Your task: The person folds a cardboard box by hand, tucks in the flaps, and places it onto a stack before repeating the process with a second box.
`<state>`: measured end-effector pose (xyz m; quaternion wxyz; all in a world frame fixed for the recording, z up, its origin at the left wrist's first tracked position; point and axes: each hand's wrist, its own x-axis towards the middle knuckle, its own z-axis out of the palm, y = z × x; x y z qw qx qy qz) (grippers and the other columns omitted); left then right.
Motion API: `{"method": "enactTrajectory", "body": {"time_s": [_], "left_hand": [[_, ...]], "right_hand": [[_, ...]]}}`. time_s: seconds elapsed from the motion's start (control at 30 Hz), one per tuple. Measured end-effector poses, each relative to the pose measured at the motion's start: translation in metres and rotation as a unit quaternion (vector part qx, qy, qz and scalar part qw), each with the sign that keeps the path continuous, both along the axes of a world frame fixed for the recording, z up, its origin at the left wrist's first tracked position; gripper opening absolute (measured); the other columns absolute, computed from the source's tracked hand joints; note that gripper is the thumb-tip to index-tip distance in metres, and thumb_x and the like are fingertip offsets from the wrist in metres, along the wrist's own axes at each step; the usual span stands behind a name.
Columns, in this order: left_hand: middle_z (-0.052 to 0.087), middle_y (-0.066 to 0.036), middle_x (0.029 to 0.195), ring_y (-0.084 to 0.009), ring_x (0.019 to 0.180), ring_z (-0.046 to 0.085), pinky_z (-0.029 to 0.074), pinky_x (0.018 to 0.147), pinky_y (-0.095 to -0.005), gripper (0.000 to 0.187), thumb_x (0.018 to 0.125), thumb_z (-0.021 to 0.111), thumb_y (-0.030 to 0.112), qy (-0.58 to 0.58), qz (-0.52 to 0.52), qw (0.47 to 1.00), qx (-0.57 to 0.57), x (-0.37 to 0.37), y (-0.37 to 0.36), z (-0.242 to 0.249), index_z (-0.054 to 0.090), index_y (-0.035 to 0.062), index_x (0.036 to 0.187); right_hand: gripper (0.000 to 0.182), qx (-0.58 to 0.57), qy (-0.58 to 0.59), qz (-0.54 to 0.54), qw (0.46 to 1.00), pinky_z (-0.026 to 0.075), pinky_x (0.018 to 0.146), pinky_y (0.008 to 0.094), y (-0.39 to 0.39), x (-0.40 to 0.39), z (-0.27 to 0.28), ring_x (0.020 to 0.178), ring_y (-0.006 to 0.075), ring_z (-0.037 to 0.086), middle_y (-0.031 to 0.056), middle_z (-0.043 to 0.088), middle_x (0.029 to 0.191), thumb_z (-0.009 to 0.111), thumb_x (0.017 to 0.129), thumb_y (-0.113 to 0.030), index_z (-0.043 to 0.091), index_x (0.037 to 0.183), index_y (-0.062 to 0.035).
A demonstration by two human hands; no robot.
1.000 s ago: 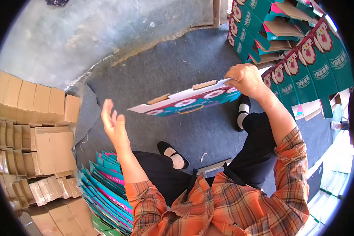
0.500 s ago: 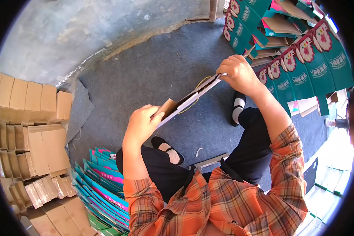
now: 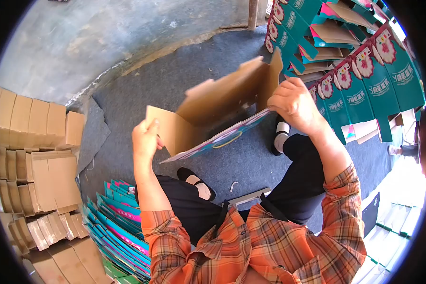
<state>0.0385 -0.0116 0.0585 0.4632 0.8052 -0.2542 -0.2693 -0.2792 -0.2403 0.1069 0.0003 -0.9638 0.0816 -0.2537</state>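
An unfolded cardboard box [image 3: 222, 102] hangs in the air between my hands, its brown inner walls spread apart and the floor showing through the middle. Its near wall has a printed outer face with a yellow curved line. My left hand [image 3: 146, 139] grips the brown end panel at the left, thumb on the inside. At the right end, my right hand [image 3: 296, 104] is closed around the corner of the near wall. Some fingers of both hands are hidden behind the cardboard.
Flat teal and pink cartons [image 3: 116, 227] lie stacked beside my left leg. Plain brown boxes [image 3: 47, 123] are piled at the left. Teal printed boxes [image 3: 359, 90] stand in rows at the upper right. White packages [image 3: 397, 222] lie at the lower right.
The box was folded flat and is now spread into an open frame. My left hand has moved left and slightly up; my right hand has shifted a little right and down.
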Motion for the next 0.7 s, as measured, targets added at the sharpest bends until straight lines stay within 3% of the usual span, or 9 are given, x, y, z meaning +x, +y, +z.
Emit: {"method": "enactTrajectory", "body": {"time_s": [0.1, 0.3, 0.47, 0.57, 0.67, 0.7], "left_hand": [[0.064, -0.009, 0.069, -0.0135, 0.042, 0.055, 0.041, 0.036, -0.0247, 0.025, 0.096, 0.053, 0.023, 0.056, 0.096, 0.992, -0.067, 0.012, 0.01, -0.005, 0.061, -0.0012, 0.096], [0.061, -0.01, 0.067, -0.0132, 0.042, 0.055, 0.042, 0.036, -0.0253, 0.019, 0.096, 0.048, 0.015, 0.001, 0.097, 0.995, -0.038, -0.006, 0.007, -0.018, 0.056, -0.0021, 0.096], [0.06, -0.01, 0.067, -0.0132, 0.041, 0.055, 0.043, 0.035, -0.0258, 0.017, 0.096, 0.046, 0.013, -0.014, 0.095, 0.995, -0.021, -0.007, 0.008, -0.019, 0.055, -0.0022, 0.097], [0.06, -0.01, 0.067, -0.0134, 0.041, 0.054, 0.043, 0.035, -0.0259, 0.017, 0.097, 0.046, 0.013, -0.021, 0.094, 0.995, -0.007, -0.012, 0.007, -0.016, 0.055, -0.0022, 0.097], [0.06, -0.01, 0.067, -0.0134, 0.041, 0.054, 0.043, 0.035, -0.0257, 0.018, 0.097, 0.045, 0.013, -0.026, 0.091, 0.996, -0.006, -0.014, 0.007, -0.013, 0.055, -0.0024, 0.097], [0.06, -0.01, 0.067, -0.0133, 0.041, 0.055, 0.043, 0.035, -0.0258, 0.018, 0.097, 0.046, 0.012, -0.03, 0.089, 0.996, -0.001, -0.015, 0.006, -0.012, 0.055, -0.0028, 0.099]], "right_hand": [[0.008, 0.079, 0.011, -0.015, 0.997, 0.045, 0.082, 0.0371, -0.005, -0.012, 0.008, 0.079, 0.0229, 0.06, 0.0025, 0.058, 0.073, 0.07, 0.073, -0.01, 0.064, 0.078, -0.0109], [0.003, 0.106, 0.023, -0.014, 0.994, 0.043, 0.079, 0.0387, -0.011, -0.007, -0.018, 0.079, 0.0237, 0.058, 0.0029, 0.057, 0.073, 0.066, 0.078, -0.012, 0.065, 0.081, -0.0119], [0.007, 0.064, 0.032, -0.07, 0.995, 0.042, 0.077, 0.038, -0.009, 0.003, -0.029, 0.08, 0.0219, 0.058, 0.0014, 0.058, 0.075, 0.065, 0.081, -0.016, 0.068, 0.086, -0.0136], [0.016, 0.01, 0.033, -0.113, 0.993, 0.042, 0.08, 0.039, -0.006, 0.013, -0.039, 0.085, 0.021, 0.059, 0.0009, 0.061, 0.081, 0.065, 0.081, -0.019, 0.069, 0.096, -0.0155], [0.031, -0.015, 0.023, -0.178, 0.984, 0.042, 0.087, 0.044, -0.005, 0.022, -0.048, 0.099, 0.0213, 0.059, 0.0035, 0.064, 0.103, 0.065, 0.083, -0.023, 0.065, 0.112, -0.0158], [0.031, -0.015, 0.023, -0.178, 0.984, 0.042, 0.087, 0.044, -0.004, 0.025, -0.05, 0.099, 0.0213, 0.059, 0.0035, 0.064, 0.103, 0.065, 0.083, -0.023, 0.065, 0.112, -0.0158]]}}
